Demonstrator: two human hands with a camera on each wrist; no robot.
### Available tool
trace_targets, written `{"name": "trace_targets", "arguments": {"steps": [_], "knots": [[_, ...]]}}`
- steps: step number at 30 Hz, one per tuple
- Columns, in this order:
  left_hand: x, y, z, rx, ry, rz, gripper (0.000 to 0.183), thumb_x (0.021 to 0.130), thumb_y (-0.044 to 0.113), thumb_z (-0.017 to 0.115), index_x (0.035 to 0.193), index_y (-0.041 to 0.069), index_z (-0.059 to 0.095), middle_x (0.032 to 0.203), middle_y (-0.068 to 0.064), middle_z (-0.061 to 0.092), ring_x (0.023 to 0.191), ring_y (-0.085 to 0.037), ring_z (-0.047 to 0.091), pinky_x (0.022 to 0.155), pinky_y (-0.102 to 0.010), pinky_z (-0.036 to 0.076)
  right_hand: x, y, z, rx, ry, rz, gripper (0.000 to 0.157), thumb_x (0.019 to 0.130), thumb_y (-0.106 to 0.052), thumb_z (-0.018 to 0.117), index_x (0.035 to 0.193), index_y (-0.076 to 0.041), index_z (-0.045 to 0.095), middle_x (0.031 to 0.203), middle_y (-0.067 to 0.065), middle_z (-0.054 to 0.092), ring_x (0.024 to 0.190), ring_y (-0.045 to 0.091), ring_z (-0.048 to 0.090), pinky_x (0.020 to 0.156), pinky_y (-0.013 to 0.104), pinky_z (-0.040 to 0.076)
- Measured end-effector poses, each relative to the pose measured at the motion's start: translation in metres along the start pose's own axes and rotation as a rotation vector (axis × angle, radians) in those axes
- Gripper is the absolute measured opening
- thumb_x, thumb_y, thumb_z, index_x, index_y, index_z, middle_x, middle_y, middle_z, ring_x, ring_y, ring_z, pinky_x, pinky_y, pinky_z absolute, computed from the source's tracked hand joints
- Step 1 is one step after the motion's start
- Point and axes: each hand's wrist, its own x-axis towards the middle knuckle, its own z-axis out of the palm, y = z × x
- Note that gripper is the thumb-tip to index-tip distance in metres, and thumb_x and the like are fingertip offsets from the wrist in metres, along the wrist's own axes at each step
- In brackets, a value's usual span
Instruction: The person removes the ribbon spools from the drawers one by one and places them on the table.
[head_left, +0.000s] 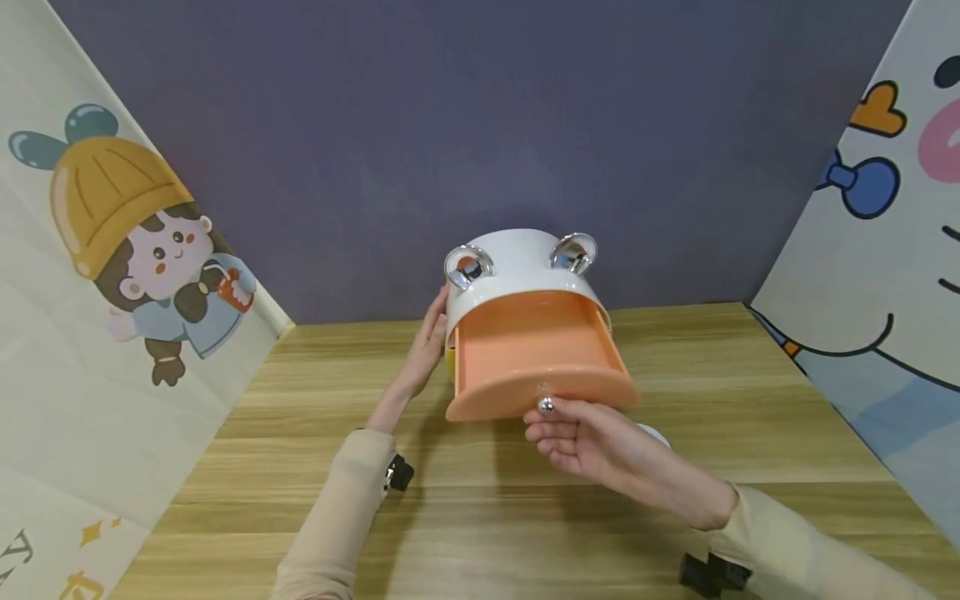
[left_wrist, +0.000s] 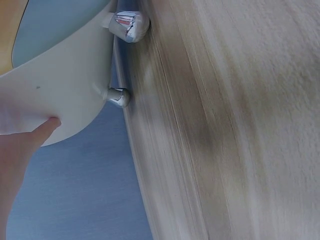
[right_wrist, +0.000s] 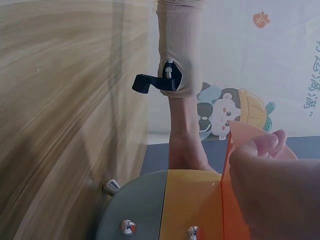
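Note:
A small white drawer cabinet [head_left: 517, 254] with two shiny silver eye-like pieces on top stands on the wooden table. Its top orange drawer [head_left: 536, 329] is pulled well out, and the drawer's bare inside shows. My right hand [head_left: 592, 442] pinches the drawer's round silver knob [head_left: 546, 405] between thumb and index finger. Against the cabinet's left side rests my left hand [head_left: 423, 358], fingers extended; its thumb [left_wrist: 47, 129] touches the white shell in the left wrist view. Below the orange drawer, the right wrist view shows a yellow drawer [right_wrist: 192, 192] and a grey-green drawer [right_wrist: 137, 205], both closed.
The wooden table [head_left: 300, 492] runs back to a dark grey-blue wall [head_left: 450, 125]. Cartoon-printed panels [head_left: 150, 250] flank both sides. A white rounded thing [head_left: 655, 433] lies on the table, mostly hidden behind my right hand. Silver feet [left_wrist: 119, 96] stick out under the cabinet.

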Motion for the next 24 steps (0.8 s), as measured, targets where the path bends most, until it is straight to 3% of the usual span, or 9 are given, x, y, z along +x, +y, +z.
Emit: {"name": "trace_targets", "arguments": {"steps": [6,14,24], "knots": [[0.0,-0.001,0.0,0.027,0.001,0.001,0.061,0.105,0.054,0.029,0.16,0.033,0.012,0.17,-0.004,-0.003,0.155,-0.037,0.006,0.116,-0.066,0.029,0.005,-0.002,0.0,0.0,0.025,-0.015,0.027,0.107,-0.022,0.042,0.109,-0.009,0.066,0.1,-0.001,0.074,0.092,0.008,0.068,0.087,0.02,0.057],[-0.002,0.004,0.002,-0.006,-0.006,-0.01,0.053,0.11,0.034,0.026,0.16,0.029,0.012,0.17,-0.002,-0.006,0.156,-0.031,0.003,0.12,-0.061,0.026,0.012,-0.004,-0.005,0.001,0.012,-0.062,0.031,0.108,-0.022,0.039,0.109,-0.01,0.066,0.101,-0.001,0.074,0.093,0.008,0.068,0.087,0.019,0.056],[-0.001,0.003,0.002,-0.012,0.0,-0.02,0.053,0.11,0.018,0.021,0.161,0.022,0.01,0.17,-0.005,-0.006,0.156,-0.033,0.004,0.121,-0.06,0.026,0.023,-0.011,-0.009,-0.013,0.073,-0.072,0.033,0.108,-0.027,0.039,0.106,-0.011,0.068,0.097,-0.002,0.074,0.09,0.007,0.068,0.083,0.018,0.056]]}}
